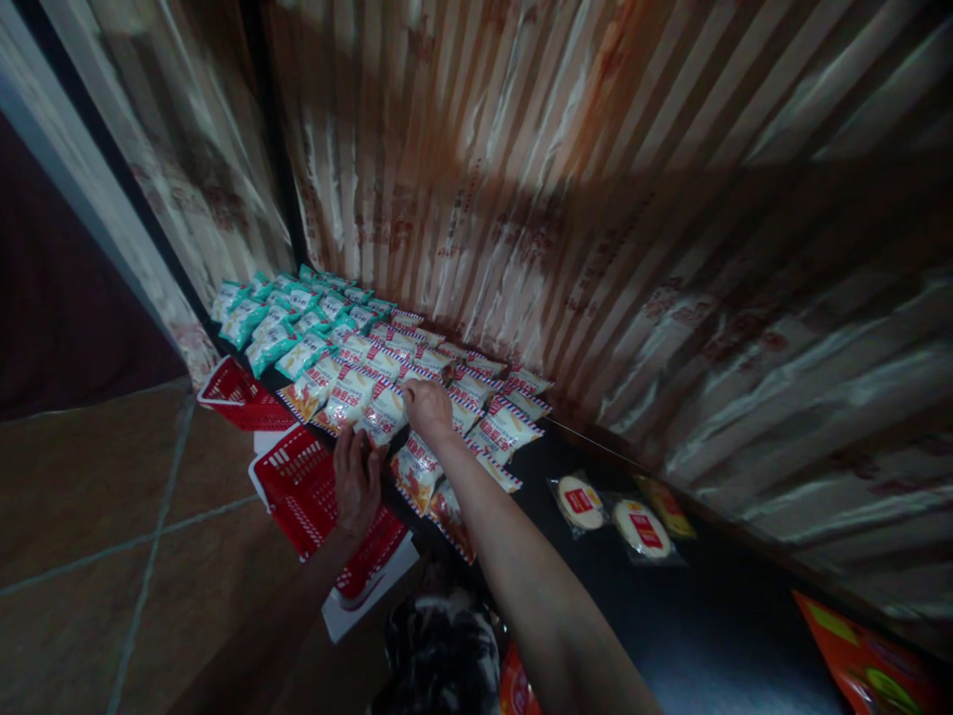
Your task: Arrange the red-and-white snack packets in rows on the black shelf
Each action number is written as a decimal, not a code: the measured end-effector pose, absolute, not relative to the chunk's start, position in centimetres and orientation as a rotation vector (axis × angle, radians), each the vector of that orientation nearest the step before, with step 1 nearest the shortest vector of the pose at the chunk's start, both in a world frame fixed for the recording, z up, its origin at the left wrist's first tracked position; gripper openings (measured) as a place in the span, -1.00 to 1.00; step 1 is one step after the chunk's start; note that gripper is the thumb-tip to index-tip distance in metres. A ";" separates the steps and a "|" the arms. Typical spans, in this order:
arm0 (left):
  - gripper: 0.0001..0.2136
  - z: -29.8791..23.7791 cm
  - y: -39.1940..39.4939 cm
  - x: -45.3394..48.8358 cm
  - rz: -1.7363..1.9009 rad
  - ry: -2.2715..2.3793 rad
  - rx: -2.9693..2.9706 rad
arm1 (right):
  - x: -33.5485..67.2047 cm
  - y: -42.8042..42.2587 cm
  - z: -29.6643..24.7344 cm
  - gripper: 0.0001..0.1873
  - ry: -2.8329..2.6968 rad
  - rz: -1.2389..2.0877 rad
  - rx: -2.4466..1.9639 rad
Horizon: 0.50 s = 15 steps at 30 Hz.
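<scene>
White snack bags (497,429) with red print and striped edges lie in rows on the black table. My right hand (430,409) is closed at the upper right corner of one front-row white snack bag (383,409), its fingers curled and partly hidden. Below that bag, at the table's front edge, is my left hand (357,484). Its fingers are stretched out, with the tips close to the bag's lower edge; contact is hard to make out.
Teal snack bags (272,343) fill the far left end of the table. Two red baskets (298,472) (242,392) stand on the floor along its front. Round wrapped items (641,528) and an orange packet (868,650) lie to the right. A pleated curtain (558,199) hangs behind.
</scene>
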<state>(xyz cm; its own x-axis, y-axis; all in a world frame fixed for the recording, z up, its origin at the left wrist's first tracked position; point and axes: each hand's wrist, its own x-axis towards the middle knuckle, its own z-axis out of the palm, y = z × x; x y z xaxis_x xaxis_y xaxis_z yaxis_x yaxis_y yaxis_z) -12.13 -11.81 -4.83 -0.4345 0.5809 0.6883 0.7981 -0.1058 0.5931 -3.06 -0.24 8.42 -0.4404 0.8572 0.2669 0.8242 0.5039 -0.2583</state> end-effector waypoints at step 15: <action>-0.51 -5.4 -11.8 -11.9 -1.482 -1.915 -1.706 | 0.9 -2.9 8.4 -0.71 -2.062 0.219 -1.152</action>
